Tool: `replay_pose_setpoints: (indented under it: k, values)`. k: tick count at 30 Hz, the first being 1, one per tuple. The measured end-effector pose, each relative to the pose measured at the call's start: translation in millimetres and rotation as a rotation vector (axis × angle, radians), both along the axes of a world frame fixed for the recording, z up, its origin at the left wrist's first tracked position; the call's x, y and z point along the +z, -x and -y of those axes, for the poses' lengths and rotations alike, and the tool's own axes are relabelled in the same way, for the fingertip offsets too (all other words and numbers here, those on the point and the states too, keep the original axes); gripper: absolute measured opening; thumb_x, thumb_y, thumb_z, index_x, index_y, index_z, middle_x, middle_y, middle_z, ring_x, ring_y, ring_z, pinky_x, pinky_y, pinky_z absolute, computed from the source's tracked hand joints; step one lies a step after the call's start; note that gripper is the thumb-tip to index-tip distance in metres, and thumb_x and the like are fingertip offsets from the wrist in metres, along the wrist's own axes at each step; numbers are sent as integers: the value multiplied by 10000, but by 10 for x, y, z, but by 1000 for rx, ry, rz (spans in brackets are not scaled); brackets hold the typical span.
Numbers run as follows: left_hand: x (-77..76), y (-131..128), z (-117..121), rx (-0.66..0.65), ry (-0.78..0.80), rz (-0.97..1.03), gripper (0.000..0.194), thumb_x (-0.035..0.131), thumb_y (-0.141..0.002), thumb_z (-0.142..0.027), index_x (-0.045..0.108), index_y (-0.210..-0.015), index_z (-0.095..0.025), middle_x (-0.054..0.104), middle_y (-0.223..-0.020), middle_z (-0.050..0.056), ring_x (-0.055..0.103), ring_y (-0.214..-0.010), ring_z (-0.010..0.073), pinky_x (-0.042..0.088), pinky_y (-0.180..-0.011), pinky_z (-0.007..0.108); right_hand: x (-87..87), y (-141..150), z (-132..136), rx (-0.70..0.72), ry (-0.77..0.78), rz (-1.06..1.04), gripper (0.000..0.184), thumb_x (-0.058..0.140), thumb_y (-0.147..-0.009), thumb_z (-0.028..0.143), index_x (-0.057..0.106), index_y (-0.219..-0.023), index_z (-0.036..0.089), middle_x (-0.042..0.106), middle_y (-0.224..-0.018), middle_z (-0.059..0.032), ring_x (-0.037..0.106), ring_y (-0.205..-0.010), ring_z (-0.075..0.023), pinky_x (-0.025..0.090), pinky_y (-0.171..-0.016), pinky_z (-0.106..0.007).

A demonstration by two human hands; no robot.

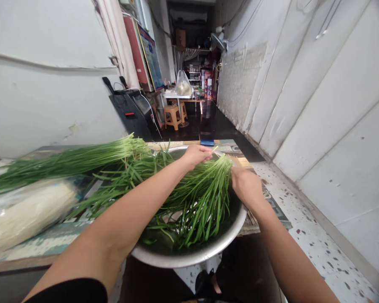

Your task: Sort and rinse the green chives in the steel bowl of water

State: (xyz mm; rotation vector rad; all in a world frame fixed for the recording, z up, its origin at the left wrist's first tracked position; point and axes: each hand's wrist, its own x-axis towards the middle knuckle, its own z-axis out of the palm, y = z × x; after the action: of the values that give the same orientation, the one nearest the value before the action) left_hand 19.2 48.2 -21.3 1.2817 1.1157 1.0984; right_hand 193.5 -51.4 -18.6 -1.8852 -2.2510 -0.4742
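Note:
A wide metal basin (196,261) holds water and long green garlic chives (202,210), their pale stem ends gathered near its right far rim. Above the far rim, my left hand (196,156) is closed in a pinch, with the pale tip of a garlic chive stalk (214,149) sticking out past its fingers. My right hand (248,185) is closed at the right rim, against the gathered stem ends of the bunch; its fingertips are partly hidden. More garlic chives spill over the basin's left side.
On the table's left lie a big bundle of garlic chives (66,160) and a clear plastic bag with pale contents (34,210). A blue object (207,142) sits beyond the basin. Farther back are a black machine (134,111), stools (172,117) and a small table (177,96). A wall (334,105) runs along the right.

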Motion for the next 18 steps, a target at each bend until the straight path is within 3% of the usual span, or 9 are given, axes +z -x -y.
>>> replay_pose_setpoints:
  k: [7,18]
  values:
    - [11,9,5,-2,-1,4,81,604,-779,-82,682,-795,-68,636,-634,51,531,-529,70,381,-499,193,-20,-2,-10,-13,-2,30,239,338,-890,204,560,-812,161,615,-727,-57,528,-637,-135,218,-551,-263]
    - [-58,22,-46,64,-54,-20,135,688,-679,-76,699,-814,-67,647,-636,62,521,-524,75,399,-514,208,-24,-2,-16,-12,-5,59,255,324,-887,204,566,-825,153,608,-729,-70,528,-627,-147,244,-542,-276]
